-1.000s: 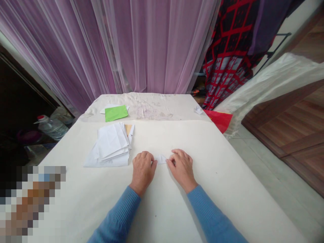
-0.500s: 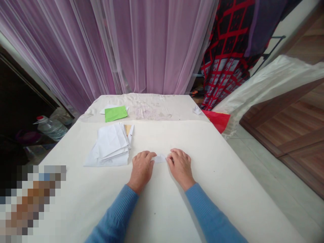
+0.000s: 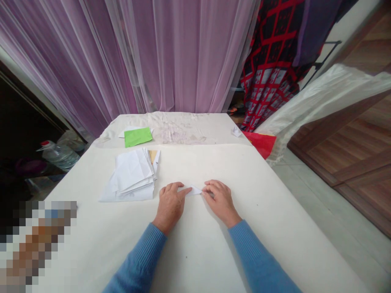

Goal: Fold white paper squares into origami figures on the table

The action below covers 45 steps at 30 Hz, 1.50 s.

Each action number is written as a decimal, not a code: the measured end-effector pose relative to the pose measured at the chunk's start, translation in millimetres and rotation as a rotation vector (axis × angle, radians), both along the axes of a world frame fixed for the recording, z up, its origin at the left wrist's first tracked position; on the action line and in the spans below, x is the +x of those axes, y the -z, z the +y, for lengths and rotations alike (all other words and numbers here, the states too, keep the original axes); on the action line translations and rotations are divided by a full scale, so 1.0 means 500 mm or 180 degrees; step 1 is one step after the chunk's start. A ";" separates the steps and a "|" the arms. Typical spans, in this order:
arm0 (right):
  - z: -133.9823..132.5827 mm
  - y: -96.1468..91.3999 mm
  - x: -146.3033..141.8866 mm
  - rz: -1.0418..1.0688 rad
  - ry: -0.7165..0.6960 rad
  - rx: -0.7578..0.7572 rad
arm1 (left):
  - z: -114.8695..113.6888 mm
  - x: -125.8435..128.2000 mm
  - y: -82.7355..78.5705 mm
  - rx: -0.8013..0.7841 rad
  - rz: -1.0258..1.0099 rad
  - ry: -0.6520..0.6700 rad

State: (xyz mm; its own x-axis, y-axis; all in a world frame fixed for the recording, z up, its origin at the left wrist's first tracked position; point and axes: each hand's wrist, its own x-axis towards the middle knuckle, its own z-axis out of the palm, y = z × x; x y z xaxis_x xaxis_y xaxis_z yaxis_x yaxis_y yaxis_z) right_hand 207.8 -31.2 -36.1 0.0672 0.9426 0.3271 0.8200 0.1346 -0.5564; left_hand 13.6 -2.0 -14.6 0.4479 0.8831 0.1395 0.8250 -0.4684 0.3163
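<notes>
A small folded piece of white paper [image 3: 195,191] lies on the white-covered table between my hands, with a pointed end toward the right. My left hand [image 3: 171,202] holds its left side, the thumb resting on top and the fingers curled behind. At the right tip, my right hand [image 3: 220,201] pinches the paper between thumb and fingers. Part of the paper's left side is hidden under my left hand. Left of my hands sits a stack of white paper sheets [image 3: 133,171], with a tan piece showing at its right edge.
A green paper [image 3: 138,137] lies over a white sheet farther back on the table [image 3: 275,228]. A small crumpled white paper [image 3: 236,131] is at the far right corner. Beyond the right edge hang a red bag [image 3: 264,143] and white plastic sheeting [image 3: 320,101]. Purple curtains [image 3: 183,57] close off the back.
My left thumb has moved right, onto the paper. The paper now shows a clearer pointed shape toward my right hand, whose fingers have drawn together at its tip.
</notes>
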 end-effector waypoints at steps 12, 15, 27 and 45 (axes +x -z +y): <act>0.003 -0.009 -0.033 -0.0118 0.0009 -0.0122 | 0.019 -0.004 0.015 -0.0106 -0.0270 -0.0080; 0.006 -0.017 -0.049 -0.0197 0.0080 -0.0151 | 0.020 -0.005 0.016 -0.0128 -0.0237 -0.0067; 0.015 -0.026 -0.063 -0.0257 0.0245 -0.0249 | 0.017 -0.002 -0.005 -0.0140 0.0060 0.0012; 0.010 -0.011 -0.022 -0.0206 0.0214 -0.0210 | 0.023 0.005 -0.007 -0.0056 0.0423 0.0090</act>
State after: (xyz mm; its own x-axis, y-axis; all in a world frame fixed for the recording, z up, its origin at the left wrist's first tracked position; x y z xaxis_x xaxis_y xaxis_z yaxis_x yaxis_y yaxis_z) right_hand 196.7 -26.0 -30.7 0.1118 0.9563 0.2703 0.8605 0.0429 -0.5077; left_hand 16.3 9.5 -11.0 0.4861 0.8717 0.0618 0.8467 -0.4874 0.2134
